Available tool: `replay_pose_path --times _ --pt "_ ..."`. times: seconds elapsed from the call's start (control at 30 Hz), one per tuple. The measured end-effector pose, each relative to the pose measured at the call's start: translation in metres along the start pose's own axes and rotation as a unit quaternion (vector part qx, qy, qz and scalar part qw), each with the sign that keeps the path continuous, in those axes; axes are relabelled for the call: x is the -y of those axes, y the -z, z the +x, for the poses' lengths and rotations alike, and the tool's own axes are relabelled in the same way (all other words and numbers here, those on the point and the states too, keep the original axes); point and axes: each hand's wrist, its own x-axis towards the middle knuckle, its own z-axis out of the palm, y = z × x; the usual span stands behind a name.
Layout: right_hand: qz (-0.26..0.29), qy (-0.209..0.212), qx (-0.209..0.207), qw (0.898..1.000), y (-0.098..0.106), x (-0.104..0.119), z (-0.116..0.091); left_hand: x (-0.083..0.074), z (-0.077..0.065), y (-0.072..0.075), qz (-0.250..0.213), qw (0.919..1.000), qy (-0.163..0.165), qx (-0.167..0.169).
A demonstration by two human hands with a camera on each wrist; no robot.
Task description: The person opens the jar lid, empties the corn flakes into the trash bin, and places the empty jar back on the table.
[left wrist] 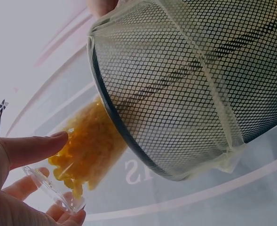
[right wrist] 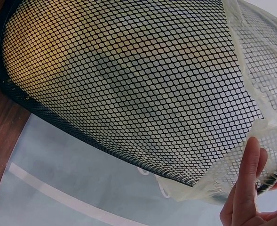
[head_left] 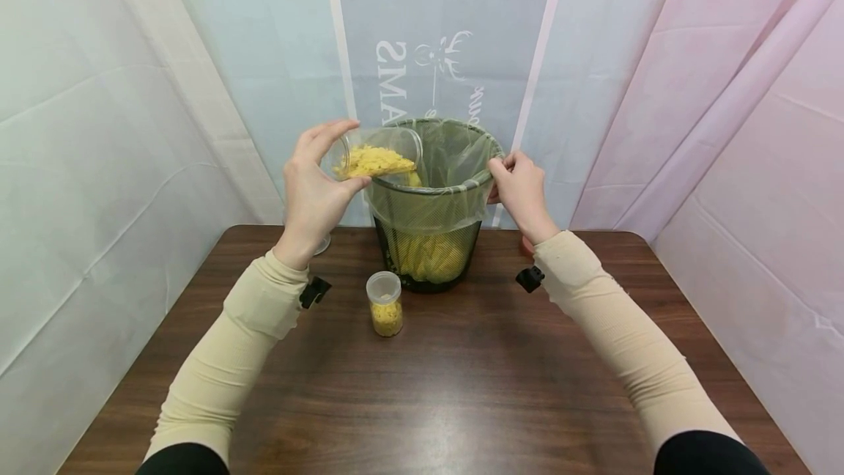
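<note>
My left hand grips a clear plastic jar by its base end, thumb below and fingers above. The jar lies tipped nearly on its side, its mouth over the near left rim of a black mesh wastebasket. Yellow pieces fill its lower side, some right at the mouth; the left wrist view shows these yellow pieces heaped inside. A thin translucent bag lines the wastebasket and folds over its rim. My right hand pinches the rim and bag on the right side. More yellow stuff shows low through the mesh.
A smaller clear jar, partly filled with yellow bits, stands open on the brown wooden table before the wastebasket. Behind my left wrist lies a clear disc; a red item peeks out by my right wrist. Cloth curtains surround the table.
</note>
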Motion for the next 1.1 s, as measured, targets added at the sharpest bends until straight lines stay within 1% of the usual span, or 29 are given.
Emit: replay_pose_path --times 0.2,0.37,0.67,0.97,1.1 --pt "-0.016 0.001 -0.009 1.000 -0.0002 -0.0004 0.0006 -0.0005 0.0016 0.0000 0.000 1.0000 0.004 0.001" --pt "-0.024 0.002 -0.008 1.000 0.0000 -0.0008 0.0008 -0.0008 0.0023 0.0000 -0.005 0.9999 0.008 0.003" --pt "-0.020 0.001 -0.005 1.000 0.0001 -0.0017 0.0010 -0.0015 0.0042 0.0010 -0.003 0.9999 0.009 0.006" --pt "-0.017 0.006 0.000 1.000 0.0007 -0.0020 -0.0001 -0.0018 0.0056 0.0011 -0.004 1.0000 0.004 0.006" --pt "-0.015 0.006 0.000 1.000 0.0007 -0.0020 -0.0003 -0.0020 0.0065 -0.0001 -0.013 0.9998 0.013 0.004"
